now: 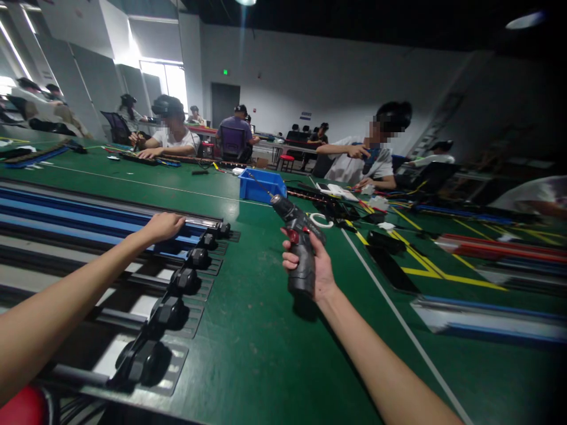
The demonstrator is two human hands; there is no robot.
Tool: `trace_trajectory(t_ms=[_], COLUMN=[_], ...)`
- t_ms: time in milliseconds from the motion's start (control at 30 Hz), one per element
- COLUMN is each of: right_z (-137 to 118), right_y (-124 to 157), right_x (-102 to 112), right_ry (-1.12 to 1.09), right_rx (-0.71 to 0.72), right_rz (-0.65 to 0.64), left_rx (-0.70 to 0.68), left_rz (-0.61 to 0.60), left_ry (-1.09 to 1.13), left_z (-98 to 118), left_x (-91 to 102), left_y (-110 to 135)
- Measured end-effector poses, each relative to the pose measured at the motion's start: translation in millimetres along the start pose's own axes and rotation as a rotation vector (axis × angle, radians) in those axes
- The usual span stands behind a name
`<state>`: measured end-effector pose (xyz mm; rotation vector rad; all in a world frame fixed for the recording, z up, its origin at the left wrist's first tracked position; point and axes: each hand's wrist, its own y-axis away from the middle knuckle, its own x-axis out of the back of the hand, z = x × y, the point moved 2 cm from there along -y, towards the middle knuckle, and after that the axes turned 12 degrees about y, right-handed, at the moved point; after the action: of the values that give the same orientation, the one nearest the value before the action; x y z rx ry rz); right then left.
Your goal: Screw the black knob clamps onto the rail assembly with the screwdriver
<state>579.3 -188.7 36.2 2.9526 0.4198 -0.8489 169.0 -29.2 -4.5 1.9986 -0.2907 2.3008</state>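
My right hand (321,265) is wrapped round the grip of a black cordless drill (303,260) with a red switch. The drill is raised over the green table, its long thin bit (261,184) pointing up and left across the front of a blue parts bin (261,188). My left hand (165,227) is closed over the far end of a blue and silver rail (119,227), its fingertips mostly hidden. Several such rails lie side by side, ending in black round-headed fittings (186,277) with flat slotted metal brackets (195,316).
A white ring (321,220) and tangled dark parts lie beyond the drill. Blurred rails (496,316) and yellow tape lines (447,276) are on the right. Co-workers sit across the table, one (372,153) at right and another (172,139) at left. A red stool (22,407) shows at lower left.
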Motion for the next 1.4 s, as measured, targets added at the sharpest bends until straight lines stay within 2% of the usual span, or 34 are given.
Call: trace_trajectory(t_ms=[67,167,333,433,533,633,700,1000,1167,1400], right_z=[10.9,16.2,-13.8,-20.0,-5.6,13.6,21.4,21.6,25.8,28.0], right_y=[-1.3,-2.0,13.8,24.6,28.1,25.6,23.5,16.7,14.4,13.5], right_x=[-1.5,-3.4,-22.4,-40.1,-49.8,-48.2,-44.4,-30.5,-26.1,-21.7], right_ry=[-0.076,-0.052,0.111,0.076,-0.106,-0.234,-0.254,-0.140,-0.162,-0.078], right_rx=[-0.038,0.015,0.214,0.138,-0.019,-0.148,-0.177,-0.040,-0.052,-0.031], right_rz=[-0.018,0.025,0.063,-0.014,-0.142,-0.209,-0.219,-0.099,-0.088,-0.050], left_rx=[0.005,0.007,-0.010,-0.029,-0.016,0.000,-0.004,-0.008,-0.011,-0.022], left_rz=[-0.007,-0.015,-0.023,-0.019,-0.016,-0.023,-0.022,-0.018,-0.015,-0.022], left_ry=[0.004,0.006,0.024,0.021,0.017,0.015,0.014,0.009,0.023,0.018], left_z=[0.2,-0.8,-3.2,-0.8,2.5,2.6,0.9,-2.3,-2.2,-0.9], left_x=[0.7,0.5,-1.4,0.9,4.1,4.1,2.4,-0.5,0.0,0.8], left_y=[0.2,-0.8,-2.0,0.8,3.5,3.0,1.2,-0.9,-1.3,-0.3])
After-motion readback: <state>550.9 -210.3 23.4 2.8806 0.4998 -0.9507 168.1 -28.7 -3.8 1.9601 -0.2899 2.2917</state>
